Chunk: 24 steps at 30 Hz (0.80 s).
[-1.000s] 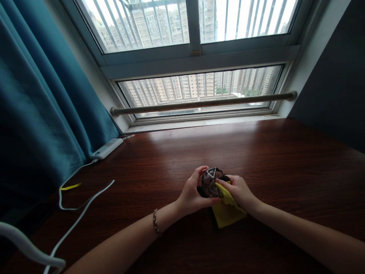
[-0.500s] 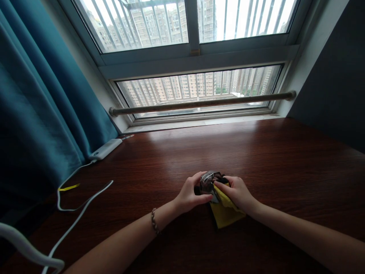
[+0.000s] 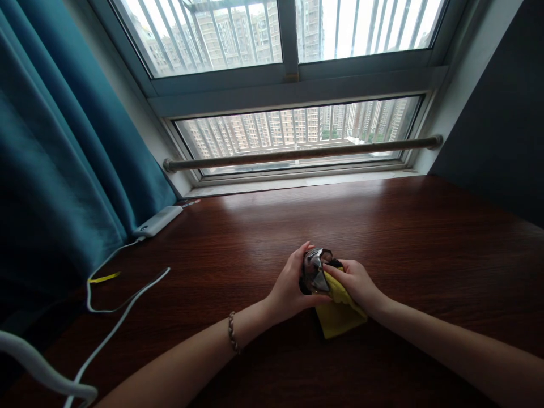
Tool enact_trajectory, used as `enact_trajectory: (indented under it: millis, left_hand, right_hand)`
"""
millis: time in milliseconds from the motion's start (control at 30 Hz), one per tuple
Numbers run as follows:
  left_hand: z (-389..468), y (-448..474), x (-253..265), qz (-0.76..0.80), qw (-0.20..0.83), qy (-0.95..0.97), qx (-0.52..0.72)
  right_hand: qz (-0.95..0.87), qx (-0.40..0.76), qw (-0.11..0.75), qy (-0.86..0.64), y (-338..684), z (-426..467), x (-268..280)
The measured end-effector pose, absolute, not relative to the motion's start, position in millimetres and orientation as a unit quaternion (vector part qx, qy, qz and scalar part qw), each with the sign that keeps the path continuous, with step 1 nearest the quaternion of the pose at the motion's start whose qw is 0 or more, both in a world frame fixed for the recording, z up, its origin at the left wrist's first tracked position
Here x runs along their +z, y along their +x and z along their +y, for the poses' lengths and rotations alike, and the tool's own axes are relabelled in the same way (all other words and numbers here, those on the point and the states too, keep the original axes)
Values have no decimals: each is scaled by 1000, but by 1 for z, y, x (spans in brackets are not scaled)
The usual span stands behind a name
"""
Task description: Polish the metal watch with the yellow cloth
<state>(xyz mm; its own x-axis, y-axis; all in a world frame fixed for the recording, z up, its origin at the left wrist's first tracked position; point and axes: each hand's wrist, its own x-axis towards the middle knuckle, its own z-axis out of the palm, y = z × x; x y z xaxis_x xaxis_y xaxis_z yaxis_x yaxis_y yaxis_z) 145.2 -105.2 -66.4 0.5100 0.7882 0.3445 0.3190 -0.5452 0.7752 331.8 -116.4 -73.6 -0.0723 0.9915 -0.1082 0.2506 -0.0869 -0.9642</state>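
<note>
My left hand (image 3: 289,286) grips a small dark object with a shiny faceted surface (image 3: 313,269), held just above the dark wooden table (image 3: 425,238). I cannot tell exactly what the object is. My right hand (image 3: 357,283) holds a yellow cloth (image 3: 340,314) and presses a fold of it against the object's right side. The cloth's lower part hangs down onto the table below my right wrist. A beaded bracelet (image 3: 232,332) sits on my left wrist.
A white power bank (image 3: 158,221) lies at the table's back left beside the teal curtain (image 3: 63,158). Its white cable (image 3: 114,317) loops over the left side of the table, with a yellow tag (image 3: 104,277). A window with a metal rail (image 3: 297,154) stands behind the table.
The shiny object dipped lower and tilted half a second ago, then came back up to nearly its first pose. The cloth stayed pressed to it throughout.
</note>
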Motion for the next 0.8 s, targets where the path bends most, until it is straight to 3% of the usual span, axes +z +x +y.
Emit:
enact_trajectory:
  millis: [167,533,800]
  left_hand:
    - [-108,144,-63,361,271,806,383]
    - [-104,140,-59,328,440,750,371]
    - [-99,138,-57,345,486,725,346]
  right_hand:
    - [-565,465,387,-561,332,-118,-73]
    - [-567,476,383,-551,332,-117,-74]
    - [-577,467,376,-555,331,-118,-75]
